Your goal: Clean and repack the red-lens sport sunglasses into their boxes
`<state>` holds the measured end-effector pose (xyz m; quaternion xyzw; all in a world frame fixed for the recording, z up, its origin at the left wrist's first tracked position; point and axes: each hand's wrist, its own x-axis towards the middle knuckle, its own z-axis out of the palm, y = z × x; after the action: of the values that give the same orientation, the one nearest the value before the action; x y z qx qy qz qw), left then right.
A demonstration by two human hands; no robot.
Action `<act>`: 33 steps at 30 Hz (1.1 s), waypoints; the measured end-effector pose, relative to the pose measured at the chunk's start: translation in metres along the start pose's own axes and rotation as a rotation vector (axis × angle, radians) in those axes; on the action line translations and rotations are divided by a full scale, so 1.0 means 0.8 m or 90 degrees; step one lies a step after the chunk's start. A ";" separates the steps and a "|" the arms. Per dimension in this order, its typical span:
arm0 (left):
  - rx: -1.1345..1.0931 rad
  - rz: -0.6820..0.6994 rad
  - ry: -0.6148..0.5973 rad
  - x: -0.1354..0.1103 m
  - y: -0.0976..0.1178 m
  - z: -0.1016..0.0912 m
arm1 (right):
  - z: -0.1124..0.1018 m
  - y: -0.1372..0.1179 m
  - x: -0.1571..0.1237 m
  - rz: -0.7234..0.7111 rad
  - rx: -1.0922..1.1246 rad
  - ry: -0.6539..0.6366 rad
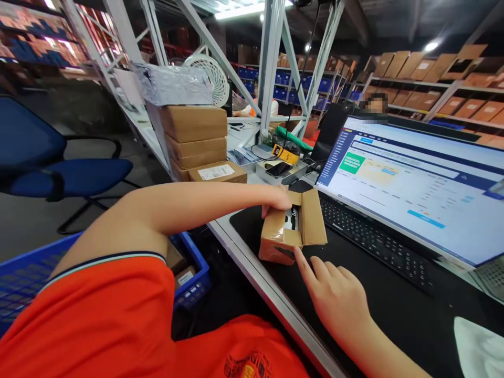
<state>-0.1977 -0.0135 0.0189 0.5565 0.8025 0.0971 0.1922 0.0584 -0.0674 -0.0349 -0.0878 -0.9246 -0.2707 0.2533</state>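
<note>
A small cardboard box sits on the black desk mat with its top flaps raised. Inside it shows a black and white item, mostly hidden by the flaps. My left hand reaches over the far left edge of the box and is closed on it, its fingertips partly out of sight. At the near corner, the outstretched index finger of my right hand touches the box beside a torn dark strip. The other right fingers are loosely bent and hold nothing visible.
A keyboard and a monitor stand to the right. Stacked cartons are at the back left, near a phone. A blue basket holding boxes is below the desk edge. A blue chair stands left.
</note>
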 end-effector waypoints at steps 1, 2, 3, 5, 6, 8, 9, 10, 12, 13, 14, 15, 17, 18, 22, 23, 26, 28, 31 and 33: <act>-0.005 -0.024 -0.027 -0.002 0.000 -0.003 | 0.001 -0.002 0.002 0.000 -0.010 -0.001; -0.012 -0.043 -0.053 -0.004 -0.002 -0.008 | 0.002 -0.003 0.003 0.001 -0.019 0.000; -0.020 -0.056 -0.075 -0.006 -0.004 -0.012 | 0.003 -0.004 0.004 0.002 -0.026 0.001; -0.039 -0.056 -0.104 -0.008 -0.009 -0.019 | 0.005 -0.007 0.005 0.004 -0.037 0.001; -0.048 -0.051 -0.114 -0.009 -0.012 -0.021 | 0.006 -0.009 0.006 0.004 -0.043 0.000; -0.066 -0.039 -0.126 -0.008 -0.018 -0.023 | 0.005 -0.013 0.009 0.003 -0.060 -0.005; -0.075 -0.034 -0.130 -0.008 -0.021 -0.023 | 0.005 -0.015 0.010 0.002 -0.069 -0.006; -0.083 -0.031 -0.133 -0.008 -0.023 -0.022 | 0.003 -0.016 0.011 0.001 -0.078 -0.005; -0.099 -0.032 -0.135 -0.008 -0.025 -0.020 | 0.000 -0.019 0.013 0.004 -0.091 -0.002; -0.105 -0.034 -0.134 -0.008 -0.026 -0.018 | -0.002 -0.021 0.014 0.007 -0.092 -0.002; -0.111 -0.036 -0.133 -0.008 -0.025 -0.017 | -0.003 -0.022 0.014 0.011 -0.092 -0.003; -0.117 -0.036 -0.131 -0.008 -0.025 -0.017 | -0.004 -0.023 0.015 0.016 -0.090 -0.008; -0.128 -0.031 -0.128 -0.009 -0.025 -0.016 | -0.006 -0.024 0.016 0.022 -0.086 -0.021; -0.134 -0.025 -0.125 -0.008 -0.026 -0.017 | -0.007 -0.023 0.015 0.023 -0.086 -0.030; -0.191 0.033 -0.096 -0.009 -0.044 -0.012 | -0.010 -0.004 0.002 0.056 -0.132 -0.072; -0.214 0.053 -0.082 -0.011 -0.052 -0.008 | -0.010 0.005 -0.005 0.074 -0.151 -0.084; -0.304 0.115 0.006 -0.023 -0.078 0.017 | -0.007 0.032 -0.039 0.135 -0.108 -0.108; -0.357 0.151 0.085 -0.034 -0.093 0.039 | -0.002 0.045 -0.072 0.204 0.043 -0.109; -0.394 0.200 0.140 -0.045 -0.110 0.075 | 0.011 0.057 -0.130 0.422 0.293 -0.063; -0.455 0.206 0.214 -0.043 -0.126 0.094 | 0.019 0.066 -0.172 0.624 0.394 -0.008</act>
<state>-0.2423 -0.0867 -0.0800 0.5502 0.6409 0.4872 0.2216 0.1856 -0.0182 -0.0930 -0.4293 -0.8133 0.1617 0.3578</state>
